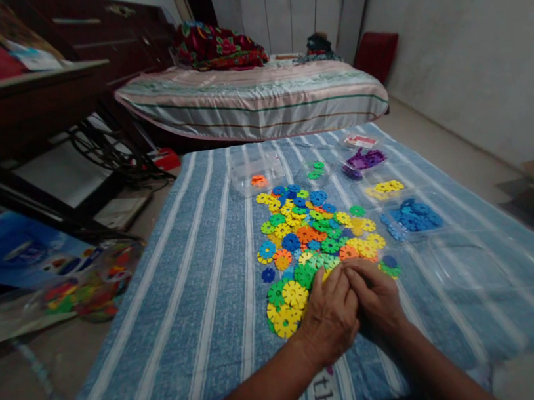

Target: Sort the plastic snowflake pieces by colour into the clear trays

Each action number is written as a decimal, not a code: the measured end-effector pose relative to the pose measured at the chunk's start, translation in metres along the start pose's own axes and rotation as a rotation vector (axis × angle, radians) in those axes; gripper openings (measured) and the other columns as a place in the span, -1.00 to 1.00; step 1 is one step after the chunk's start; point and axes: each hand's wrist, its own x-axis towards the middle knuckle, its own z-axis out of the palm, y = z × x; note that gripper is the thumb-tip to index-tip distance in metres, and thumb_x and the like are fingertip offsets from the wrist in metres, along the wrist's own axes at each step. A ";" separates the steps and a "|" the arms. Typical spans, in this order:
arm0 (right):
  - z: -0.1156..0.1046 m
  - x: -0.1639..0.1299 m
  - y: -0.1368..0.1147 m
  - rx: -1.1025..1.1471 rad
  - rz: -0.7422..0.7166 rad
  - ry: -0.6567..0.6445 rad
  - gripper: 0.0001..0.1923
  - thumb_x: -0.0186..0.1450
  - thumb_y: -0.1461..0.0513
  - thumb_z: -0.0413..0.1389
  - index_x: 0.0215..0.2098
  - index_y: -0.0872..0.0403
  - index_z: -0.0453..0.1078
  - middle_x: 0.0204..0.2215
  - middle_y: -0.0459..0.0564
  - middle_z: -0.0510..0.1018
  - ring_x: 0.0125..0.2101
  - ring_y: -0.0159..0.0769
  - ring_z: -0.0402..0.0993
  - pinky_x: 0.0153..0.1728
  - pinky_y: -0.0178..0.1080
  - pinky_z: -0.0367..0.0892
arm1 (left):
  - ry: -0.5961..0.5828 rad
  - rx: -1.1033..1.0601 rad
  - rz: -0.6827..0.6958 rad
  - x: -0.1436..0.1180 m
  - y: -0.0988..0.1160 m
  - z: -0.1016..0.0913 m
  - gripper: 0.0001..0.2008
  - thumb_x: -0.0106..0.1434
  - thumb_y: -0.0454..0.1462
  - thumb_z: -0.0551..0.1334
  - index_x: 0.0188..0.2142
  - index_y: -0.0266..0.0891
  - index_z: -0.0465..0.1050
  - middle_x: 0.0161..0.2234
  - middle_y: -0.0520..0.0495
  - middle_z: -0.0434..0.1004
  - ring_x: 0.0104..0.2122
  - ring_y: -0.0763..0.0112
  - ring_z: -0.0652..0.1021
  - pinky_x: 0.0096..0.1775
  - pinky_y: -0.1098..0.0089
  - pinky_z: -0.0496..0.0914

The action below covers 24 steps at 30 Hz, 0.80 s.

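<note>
Notched plastic discs (304,234) lie spread just beyond both hands; left hand (330,315) and right hand (378,290) touch, fingers curled narrow; a yellow disc (331,274) shows at the left fingertips, though I cannot tell whether either grips it.

Free passage left of discs (306,234)

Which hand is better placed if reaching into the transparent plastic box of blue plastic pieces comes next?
Probably the right hand: the transparent box sits to the right, nearer to it than to the left hand.
</note>
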 end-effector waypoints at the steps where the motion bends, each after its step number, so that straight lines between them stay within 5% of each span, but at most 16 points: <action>1: 0.000 0.000 0.000 -0.004 0.000 -0.002 -0.82 0.35 0.19 0.06 -0.25 0.03 0.51 -0.27 0.02 0.61 -0.23 -0.23 0.53 -0.14 -0.14 0.45 | -0.003 -0.002 0.003 0.000 -0.001 -0.001 -0.46 0.29 -0.20 0.16 0.20 -0.44 0.22 0.21 -0.34 0.32 0.29 0.06 0.18 0.26 -0.01 0.03; 10: -0.002 0.004 -0.005 -0.067 -0.027 -0.036 -0.79 0.36 0.19 0.02 -0.22 0.01 0.50 -0.26 0.02 0.61 -0.21 -0.23 0.52 -0.13 -0.12 0.44 | -0.054 -0.046 0.131 0.006 -0.019 -0.009 -0.54 0.29 -0.18 0.19 0.11 -0.38 0.30 0.15 -0.32 0.37 0.28 0.05 0.21 0.25 -0.01 0.06; 24: 0.000 -0.008 -0.001 -0.118 -0.036 -0.055 -0.80 0.36 0.20 0.04 -0.17 -0.02 0.50 -0.21 0.01 0.60 -0.17 -0.22 0.51 -0.11 -0.12 0.44 | -0.051 -0.059 0.111 -0.007 -0.019 -0.011 -0.50 0.34 -0.17 0.13 0.22 -0.30 0.19 0.20 -0.26 0.32 0.29 0.11 0.18 0.25 0.02 0.07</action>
